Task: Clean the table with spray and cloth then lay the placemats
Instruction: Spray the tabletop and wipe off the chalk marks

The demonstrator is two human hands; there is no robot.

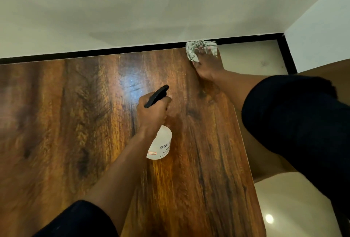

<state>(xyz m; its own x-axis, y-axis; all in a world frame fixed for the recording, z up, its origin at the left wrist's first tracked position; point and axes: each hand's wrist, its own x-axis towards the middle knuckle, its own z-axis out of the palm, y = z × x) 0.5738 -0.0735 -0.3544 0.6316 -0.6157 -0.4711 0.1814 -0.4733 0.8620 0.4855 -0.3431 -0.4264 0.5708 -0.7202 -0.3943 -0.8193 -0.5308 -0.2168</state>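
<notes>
Head camera: a brown wooden surface is seen from above. A white spray bottle with a black top is gripped by the left hand, its fingers curled round the neck, above the middle of the surface. A crumpled white cloth is pressed on the far right corner by the right hand. It is held under the fingers.

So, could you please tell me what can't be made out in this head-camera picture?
- Spray bottle label: print too small and blurred; the left hand covers its neck.
- Right hand fingertips: sunk in the cloth at the table far corner.
- Placemats: none in view.
- Table's left and near ends: cut off by the frame.
</notes>
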